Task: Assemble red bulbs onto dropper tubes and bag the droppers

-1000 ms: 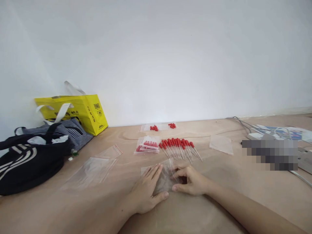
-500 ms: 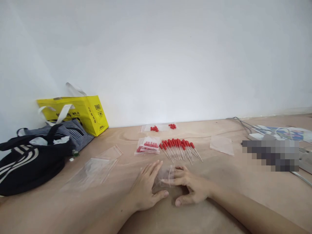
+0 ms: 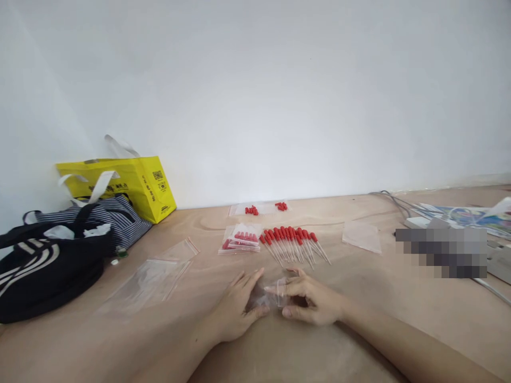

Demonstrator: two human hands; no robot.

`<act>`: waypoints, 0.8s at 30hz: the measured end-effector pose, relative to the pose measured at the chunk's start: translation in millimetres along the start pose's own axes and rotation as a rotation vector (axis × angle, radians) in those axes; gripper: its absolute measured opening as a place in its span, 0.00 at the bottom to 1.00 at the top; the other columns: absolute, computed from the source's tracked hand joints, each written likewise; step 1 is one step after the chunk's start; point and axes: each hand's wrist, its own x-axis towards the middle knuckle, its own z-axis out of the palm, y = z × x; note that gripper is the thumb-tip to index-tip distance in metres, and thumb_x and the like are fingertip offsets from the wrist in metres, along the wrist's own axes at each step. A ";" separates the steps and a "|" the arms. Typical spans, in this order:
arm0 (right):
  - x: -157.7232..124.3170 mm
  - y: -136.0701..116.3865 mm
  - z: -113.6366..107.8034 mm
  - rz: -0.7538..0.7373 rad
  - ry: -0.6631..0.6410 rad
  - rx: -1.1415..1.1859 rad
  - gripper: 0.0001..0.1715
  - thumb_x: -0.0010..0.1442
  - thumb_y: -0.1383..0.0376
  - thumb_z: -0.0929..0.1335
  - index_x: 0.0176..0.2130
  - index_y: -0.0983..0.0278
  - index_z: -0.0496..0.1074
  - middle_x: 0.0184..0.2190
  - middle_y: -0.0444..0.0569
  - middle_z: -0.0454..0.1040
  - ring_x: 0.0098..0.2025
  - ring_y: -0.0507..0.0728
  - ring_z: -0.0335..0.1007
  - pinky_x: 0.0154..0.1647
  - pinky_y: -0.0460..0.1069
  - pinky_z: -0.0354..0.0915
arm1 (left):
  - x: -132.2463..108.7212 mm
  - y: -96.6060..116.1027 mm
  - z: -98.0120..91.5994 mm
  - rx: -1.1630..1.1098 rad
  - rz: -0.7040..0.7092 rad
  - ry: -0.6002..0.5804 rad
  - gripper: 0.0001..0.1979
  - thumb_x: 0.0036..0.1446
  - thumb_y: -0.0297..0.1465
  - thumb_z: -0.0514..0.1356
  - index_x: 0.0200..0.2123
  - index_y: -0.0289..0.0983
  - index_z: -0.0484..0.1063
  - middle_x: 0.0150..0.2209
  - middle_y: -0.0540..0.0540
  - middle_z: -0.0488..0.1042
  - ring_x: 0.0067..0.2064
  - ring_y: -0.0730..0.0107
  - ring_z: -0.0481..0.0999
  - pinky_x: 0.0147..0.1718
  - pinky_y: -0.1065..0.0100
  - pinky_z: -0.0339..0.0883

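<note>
A small clear zip bag (image 3: 275,295) lies between my two hands at the front of the table. My left hand (image 3: 239,306) grips its left side, with the thumb on the near edge and the fingers at the far side. My right hand (image 3: 309,298) has the bag's right end between thumb and fingers; the index finger appears to reach into it or lie behind the film. Just beyond are several red-bulbed droppers (image 3: 293,242) fanned in a row. Left of them sits a stack of clear bags (image 3: 239,239) with red-bulbed pieces inside.
Flat clear bags (image 3: 149,282) lie to the left, and another bag (image 3: 361,236) to the right. Red bulbs (image 3: 251,210) rest on a bag by the wall. A black bag (image 3: 51,271) and yellow bag (image 3: 159,186) stand left; cables (image 3: 393,202) run at right.
My left thumb has come up onto the bag and my right thumb has moved up toward it. The bag is more bunched between my hands. The camera view has shifted slightly.
</note>
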 end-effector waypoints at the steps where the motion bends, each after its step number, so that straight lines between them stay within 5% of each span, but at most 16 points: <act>1: -0.1 0.5 0.7 0.007 0.007 0.006 0.24 0.58 0.60 0.61 0.54 0.56 0.58 0.45 0.50 0.70 0.51 0.55 0.60 0.56 0.59 0.36 | -0.1 0.6 -0.6 0.003 0.004 0.000 0.33 0.54 0.40 0.53 0.58 0.38 0.43 0.58 0.42 0.54 0.58 0.60 0.52 0.57 0.51 0.41; 5: 1.5 -0.9 4.5 -0.021 -0.017 -0.006 0.18 0.59 0.60 0.59 0.48 0.56 0.66 0.49 0.50 0.66 0.54 0.56 0.56 0.56 0.60 0.35 | -0.9 3.2 -1.2 0.029 0.001 0.013 0.39 0.49 0.46 0.56 0.59 0.38 0.43 0.58 0.41 0.54 0.59 0.55 0.51 0.56 0.48 0.39; 11: 5.7 -6.8 3.7 -0.026 -0.076 0.013 0.31 0.56 0.58 0.62 0.58 0.53 0.49 0.51 0.51 0.65 0.57 0.58 0.50 0.54 0.66 0.20 | -1.8 1.8 -0.3 0.038 0.067 0.037 0.32 0.55 0.45 0.50 0.59 0.39 0.43 0.58 0.42 0.55 0.58 0.58 0.53 0.57 0.50 0.40; 17: 2.9 -3.3 -2.9 0.015 -0.049 0.075 0.27 0.52 0.56 0.66 0.52 0.53 0.61 0.49 0.49 0.67 0.56 0.60 0.52 0.54 0.67 0.22 | -1.7 -0.2 -3.6 0.062 0.134 -0.014 0.29 0.58 0.43 0.47 0.59 0.39 0.44 0.58 0.43 0.54 0.59 0.61 0.51 0.57 0.53 0.41; 21: 1.1 9.7 -7.0 0.065 0.065 0.192 0.16 0.52 0.55 0.64 0.38 0.60 0.73 0.35 0.46 0.75 0.40 0.56 0.68 0.54 0.58 0.48 | -0.3 -2.0 -2.5 0.060 0.115 -0.031 0.32 0.56 0.45 0.48 0.59 0.38 0.43 0.58 0.41 0.53 0.59 0.58 0.51 0.57 0.51 0.40; 24: 1.6 32.2 -21.5 0.342 0.368 0.118 0.15 0.52 0.56 0.64 0.30 0.64 0.73 0.30 0.47 0.75 0.34 0.54 0.69 0.38 0.49 0.62 | 0.8 -2.8 -1.6 0.052 0.115 -0.026 0.31 0.56 0.44 0.49 0.59 0.39 0.44 0.58 0.41 0.54 0.58 0.57 0.52 0.57 0.50 0.40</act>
